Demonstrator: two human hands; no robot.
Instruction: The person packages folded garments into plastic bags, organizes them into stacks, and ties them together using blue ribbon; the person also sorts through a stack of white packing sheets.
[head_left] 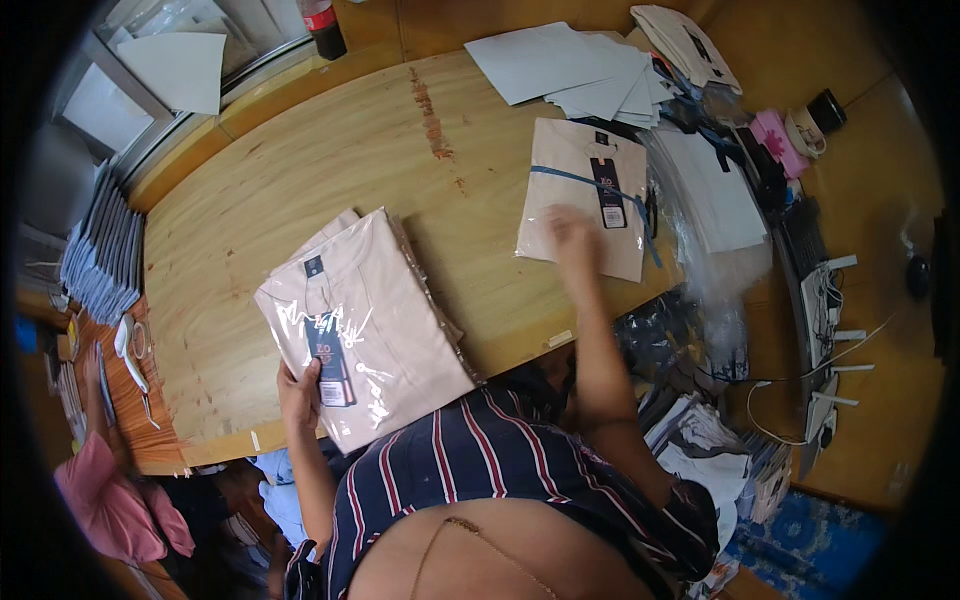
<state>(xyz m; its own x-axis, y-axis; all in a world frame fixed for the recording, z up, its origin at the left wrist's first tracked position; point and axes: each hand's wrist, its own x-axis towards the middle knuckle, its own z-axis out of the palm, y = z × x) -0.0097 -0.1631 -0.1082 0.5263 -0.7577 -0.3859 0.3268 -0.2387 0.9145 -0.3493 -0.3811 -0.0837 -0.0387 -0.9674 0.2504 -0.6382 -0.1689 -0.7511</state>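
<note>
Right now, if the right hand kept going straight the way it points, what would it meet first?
The right hand already hovers over or touches the clear-bagged beige folded garment; further along, likely the pale blue paper sheets, though depth is unclear.

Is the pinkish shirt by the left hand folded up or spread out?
Folded. The shirt is a neat flat rectangle inside a shiny clear bag, with a dark tag on top. The left hand grips its lower edge.
</note>
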